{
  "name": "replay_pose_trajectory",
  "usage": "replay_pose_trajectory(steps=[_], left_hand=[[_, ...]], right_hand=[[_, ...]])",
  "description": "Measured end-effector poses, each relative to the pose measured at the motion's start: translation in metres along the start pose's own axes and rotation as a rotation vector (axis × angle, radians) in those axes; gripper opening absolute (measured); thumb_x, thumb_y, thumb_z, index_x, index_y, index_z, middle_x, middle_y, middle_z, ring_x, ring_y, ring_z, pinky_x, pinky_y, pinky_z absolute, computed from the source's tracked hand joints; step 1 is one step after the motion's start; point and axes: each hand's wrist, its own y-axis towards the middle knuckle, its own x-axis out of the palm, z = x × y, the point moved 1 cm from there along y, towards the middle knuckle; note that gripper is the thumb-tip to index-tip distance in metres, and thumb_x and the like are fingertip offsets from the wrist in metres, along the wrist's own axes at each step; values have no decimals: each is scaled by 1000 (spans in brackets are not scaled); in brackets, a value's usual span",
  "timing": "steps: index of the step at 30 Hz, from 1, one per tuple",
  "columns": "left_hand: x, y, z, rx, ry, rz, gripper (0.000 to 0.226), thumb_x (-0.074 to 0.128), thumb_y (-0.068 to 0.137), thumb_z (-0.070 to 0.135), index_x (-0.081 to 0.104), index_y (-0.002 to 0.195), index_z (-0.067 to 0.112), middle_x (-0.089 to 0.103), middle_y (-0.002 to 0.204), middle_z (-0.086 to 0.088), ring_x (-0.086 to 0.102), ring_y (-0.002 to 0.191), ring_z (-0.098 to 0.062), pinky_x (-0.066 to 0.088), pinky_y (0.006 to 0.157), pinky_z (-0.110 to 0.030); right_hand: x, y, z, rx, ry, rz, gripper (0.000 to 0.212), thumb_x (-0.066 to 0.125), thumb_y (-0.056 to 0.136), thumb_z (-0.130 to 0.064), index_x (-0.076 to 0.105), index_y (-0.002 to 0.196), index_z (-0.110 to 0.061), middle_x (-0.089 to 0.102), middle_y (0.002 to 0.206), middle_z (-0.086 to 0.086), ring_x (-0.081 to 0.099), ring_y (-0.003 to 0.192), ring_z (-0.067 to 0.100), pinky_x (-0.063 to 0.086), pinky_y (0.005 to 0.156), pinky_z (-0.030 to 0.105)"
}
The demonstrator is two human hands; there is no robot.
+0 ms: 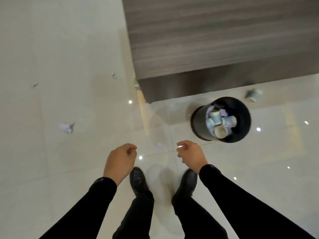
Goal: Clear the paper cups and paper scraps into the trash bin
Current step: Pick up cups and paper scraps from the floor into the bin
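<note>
Glossy floor tiles (51, 49) lie beneath left hand (119, 163) and right hand (190, 155), both loosely curled, empty.

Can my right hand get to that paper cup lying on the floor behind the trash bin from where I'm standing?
Probably not without stepping closer. The right hand is empty, but the paper cup lies beyond the trash bin, beside the grey counter. Floor around the bin looks clear.

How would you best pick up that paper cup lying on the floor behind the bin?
The paper cup lies on its side past the trash bin, close to the desk. Probably reach down from above and pinch across its round side wall near the middle; either empty hand would do.
</note>
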Motion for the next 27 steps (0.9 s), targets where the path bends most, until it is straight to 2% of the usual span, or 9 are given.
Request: replay_pose_trajectory(steps=[3,8,10,12,13,16,19,23,27], left_hand=[[33,23,-35,-12,-34,22,24,47,89,18,65,104,20,70,93,0,66,83,-18,46,76,-26],[93,100,-89,58,19,37,26,47,89,20,64,109,19,69,93,-1,64,88,-21,48,84,-28],[112,135,-115,116,126,27,29,44,91,22,62,113,20,71,100,-1,64,91,-20,48,84,-27],[128,169,-142,151,198,16,31,42,92,23,60,116,21,70,106,0,64,94,-19,48,85,-27],[136,185,-152,166,217,15,31,41,92,23,60,117,20,70,108,-1,63,95,-20,47,85,-28],[159,232,-167,238,267,23,32,40,93,23,60,117,20,69,112,-2,63,98,-21,48,87,-29],[180,265,-161,323,256,51,32,41,92,25,61,117,22,69,113,-1,63,100,-21,47,86,-27],[188,278,-145,418,237,91,32,42,92,25,62,117,22,69,115,2,62,102,-17,42,84,-21],[175,261,-138,475,286,161,31,43,92,25,62,116,23,70,109,4,63,93,-15,40,76,-19]], right_hand=[[39,37,26,1,-11,-25,26,47,85,-7,63,105,-15,68,93,8,64,79,23,49,63,25],[105,130,74,-53,-57,31,27,48,84,-6,64,103,-14,68,94,9,66,91,29,53,78,38],[129,170,94,-100,-115,51,27,47,85,-7,65,103,-15,68,93,8,64,87,25,52,71,29],[152,204,112,-172,-168,87,24,50,85,-9,66,102,-15,67,88,1,60,78,17,44,63,17],[160,219,118,-212,-181,119,22,52,86,-10,67,100,-15,68,87,-1,59,76,14,42,62,16],[181,263,131,-347,-252,231,20,52,87,-12,69,99,-16,72,92,4,63,79,20,49,73,26],[190,298,141,-418,-405,301,24,52,88,-20,65,109,-18,69,106,2,64,95,19,49,80,27],[196,313,162,-348,-745,247,46,60,78,-38,53,120,-20,50,123,1,47,115,21,46,85,29],[203,305,181,-323,-895,164,50,56,83,-33,43,129,-16,37,134,7,42,120,25,47,89,32]])
